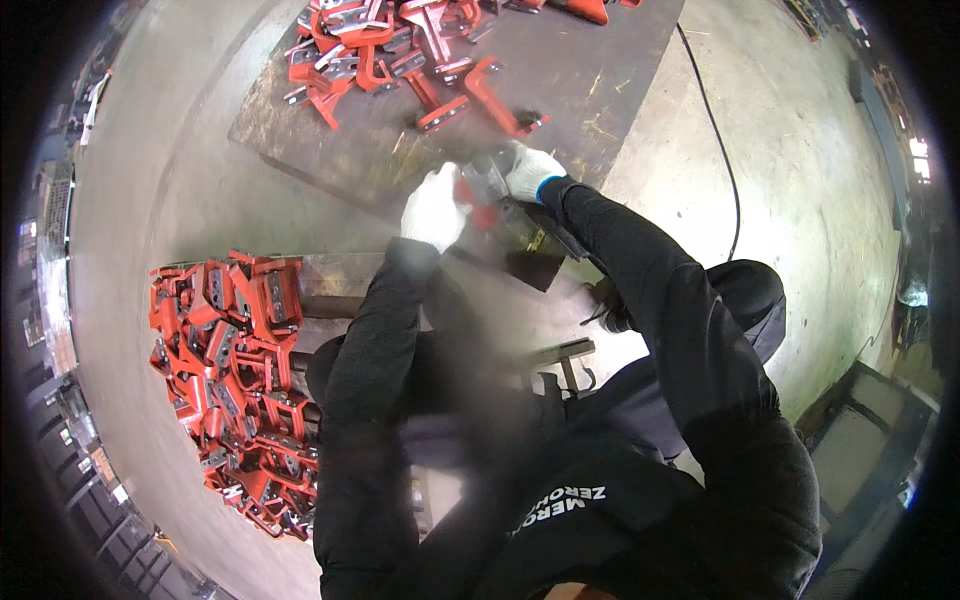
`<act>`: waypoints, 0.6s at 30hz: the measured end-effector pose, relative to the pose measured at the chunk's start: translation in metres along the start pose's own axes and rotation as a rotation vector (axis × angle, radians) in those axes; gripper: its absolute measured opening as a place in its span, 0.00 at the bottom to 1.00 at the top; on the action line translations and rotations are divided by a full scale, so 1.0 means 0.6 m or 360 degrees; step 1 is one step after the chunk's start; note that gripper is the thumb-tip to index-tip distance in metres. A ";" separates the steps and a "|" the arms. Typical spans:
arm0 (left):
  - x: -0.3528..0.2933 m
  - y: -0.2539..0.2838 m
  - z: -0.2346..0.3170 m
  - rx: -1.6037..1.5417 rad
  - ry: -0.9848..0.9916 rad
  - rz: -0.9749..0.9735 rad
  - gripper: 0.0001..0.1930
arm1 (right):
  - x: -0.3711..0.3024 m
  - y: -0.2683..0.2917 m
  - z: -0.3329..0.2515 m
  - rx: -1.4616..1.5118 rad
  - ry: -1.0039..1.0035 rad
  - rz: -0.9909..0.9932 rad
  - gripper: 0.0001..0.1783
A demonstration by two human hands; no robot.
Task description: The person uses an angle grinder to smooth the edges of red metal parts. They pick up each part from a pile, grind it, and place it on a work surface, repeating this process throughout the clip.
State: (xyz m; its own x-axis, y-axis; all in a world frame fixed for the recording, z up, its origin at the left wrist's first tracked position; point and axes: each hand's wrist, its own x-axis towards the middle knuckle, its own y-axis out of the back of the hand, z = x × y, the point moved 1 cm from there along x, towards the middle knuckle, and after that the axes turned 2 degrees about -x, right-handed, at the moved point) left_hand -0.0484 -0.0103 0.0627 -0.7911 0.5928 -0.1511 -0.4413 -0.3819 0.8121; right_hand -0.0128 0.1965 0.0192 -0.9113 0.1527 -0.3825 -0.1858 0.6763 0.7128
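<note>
My left hand [435,210], in a white glove, is closed on the left side of a red bracket with a grey metal piece [480,212], held over the near edge of a dark work table [570,80]. My right hand [533,172], gloved in white with a blue cuff, closes on the bracket's grey end from the other side. A hazy smear blurs the middle of the view, so the exact finger grip is hard to make out. Beyond my hands, a loose red bracket [497,97] lies on the table, close to a heap of similar red brackets [365,45].
To my left stands a big stack of red brackets with grey metal pieces [235,370], resting on a wooden support [335,275]. A black cable [712,110] runs over the concrete floor [810,190] on the right. A dark metal frame [875,420] stands at the lower right.
</note>
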 end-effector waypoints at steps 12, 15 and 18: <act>-0.003 -0.024 -0.025 0.0003 -0.0060 0.0152 0.23 | -0.098 0.009 0.014 0.1086 -0.0322 -0.0176 0.48; -0.002 -0.024 -0.005 0.0069 -0.0011 0.0088 0.23 | -0.134 -0.044 0.079 0.1440 -0.0396 -0.0156 0.43; -0.006 -0.019 -0.011 0.0078 0.0021 0.0106 0.23 | -0.179 -0.041 0.069 0.1628 -0.0573 -0.0324 0.32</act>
State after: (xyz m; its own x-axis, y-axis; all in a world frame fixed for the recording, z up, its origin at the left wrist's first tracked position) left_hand -0.0431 -0.0126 0.0502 -0.8239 0.5573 -0.1029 -0.3663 -0.3851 0.8470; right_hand 0.1048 0.1931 0.0183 -0.7067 0.0591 -0.7050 0.2231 0.9643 -0.1429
